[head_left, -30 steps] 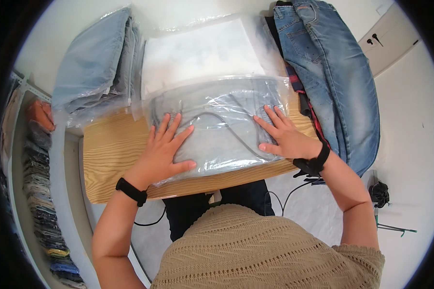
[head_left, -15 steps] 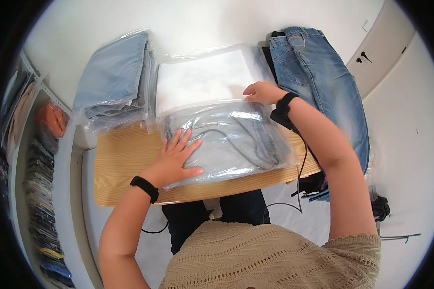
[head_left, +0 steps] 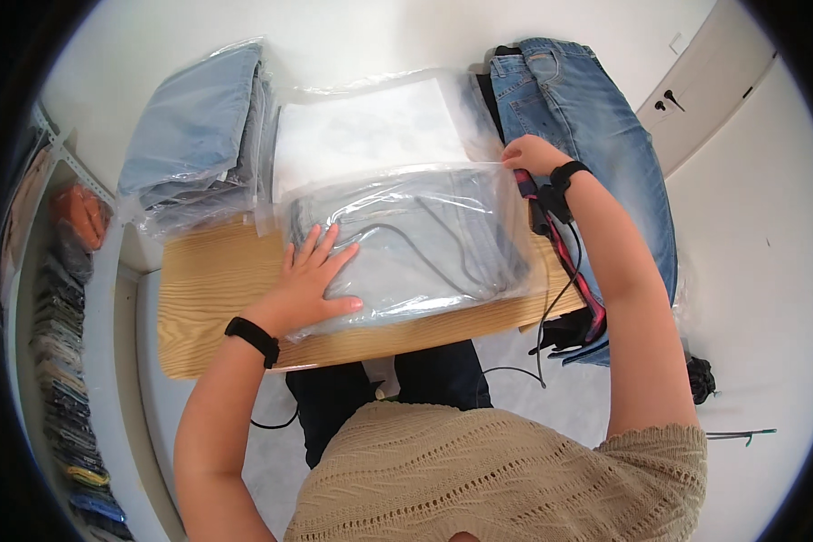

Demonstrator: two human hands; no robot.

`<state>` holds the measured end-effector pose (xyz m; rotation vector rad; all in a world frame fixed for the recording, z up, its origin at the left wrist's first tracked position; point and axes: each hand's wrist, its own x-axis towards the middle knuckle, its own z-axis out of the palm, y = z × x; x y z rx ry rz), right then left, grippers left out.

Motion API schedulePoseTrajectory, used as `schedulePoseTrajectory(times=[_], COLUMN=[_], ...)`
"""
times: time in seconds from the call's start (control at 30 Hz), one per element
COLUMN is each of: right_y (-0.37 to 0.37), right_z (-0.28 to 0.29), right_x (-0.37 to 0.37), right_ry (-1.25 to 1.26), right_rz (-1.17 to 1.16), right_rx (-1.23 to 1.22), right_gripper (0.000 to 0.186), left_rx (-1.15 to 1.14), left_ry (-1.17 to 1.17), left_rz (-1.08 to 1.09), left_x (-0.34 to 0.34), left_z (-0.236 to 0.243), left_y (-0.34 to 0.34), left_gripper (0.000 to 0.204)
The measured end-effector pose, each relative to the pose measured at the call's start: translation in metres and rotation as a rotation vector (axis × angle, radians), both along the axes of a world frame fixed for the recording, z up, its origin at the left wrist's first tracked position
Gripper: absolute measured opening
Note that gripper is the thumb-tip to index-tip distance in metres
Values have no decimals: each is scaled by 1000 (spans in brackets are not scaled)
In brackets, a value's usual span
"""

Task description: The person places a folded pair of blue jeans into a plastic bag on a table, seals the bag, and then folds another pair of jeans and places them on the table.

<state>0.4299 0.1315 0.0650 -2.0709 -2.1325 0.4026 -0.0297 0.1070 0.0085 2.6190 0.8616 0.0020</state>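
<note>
A clear plastic bag [head_left: 425,280] with folded pale denim inside lies on the wooden table in front of me. My left hand [head_left: 305,282] rests flat on the left part of the bag, fingers spread and thumb out. At the bag's upper right corner, my right hand [head_left: 537,155] has its fingers pinched together on the plastic edge. A dark cord-like line curves across the denim under the plastic. Beyond this bag lies a white sheet-like piece [head_left: 366,131], also in clear plastic. Both my wrists wear black bands.
Bagged folded jeans [head_left: 194,122] are stacked at the far left of the table [head_left: 212,298]. Loose blue jeans [head_left: 596,144] lie in a pile on the right. A black cable [head_left: 544,330] hangs from my right wrist. Shelves of folded clothes [head_left: 59,361] stand at left.
My right hand has slid right along the bag's upper edge to its corner. The left hand stays flat on the bag. The whole view has shifted slightly.
</note>
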Motion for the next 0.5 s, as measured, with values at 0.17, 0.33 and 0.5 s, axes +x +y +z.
schedulePoseTrajectory(times=[0.17,0.33,0.5], right_y=[-25,-106,-183], right_z=[-1,12,-12], right_x=[-15,-93,-132], right_ry=[119,161,-65], right_rz=[-78,171,183], right_rx=[183,202,-80], right_gripper=[27,43,71], left_rx=[-9,3,-124], left_ry=[5,-30,-233], left_rz=[-13,21,0], left_x=[3,-1,-7], left_z=[-4,-4,-8], left_y=[2,-1,14], left_gripper=[81,82,74])
